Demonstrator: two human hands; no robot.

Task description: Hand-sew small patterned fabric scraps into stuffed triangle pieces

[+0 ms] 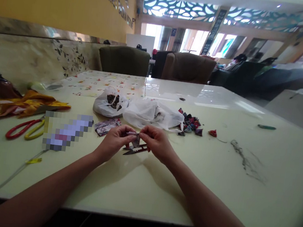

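Both hands meet above the middle of the table. My left hand [115,143] is closed, its thumb and fingers pinching a small greyish-purple piece of cloth [135,141]. The fingers of my right hand [157,142] pinch the same cloth at its top right edge. Just below the cloth, thread snips [133,150] point left, their handle end running under my right hand; whether that hand also holds them I cannot tell. Folded patterned cloth [106,126] lies beyond my left hand. Farther off are a white plastic bag [151,114] and a heap of small cloth pouches [192,122].
Left are scissors with red and yellow handles [19,130], a blurred-out corded object [68,133] and an orange-yellow wrapper [32,103]. An open bag [108,105] holds dark bits. Right lie a red pouch [212,133], tangled threads [242,156] and a green slim tool [266,127].
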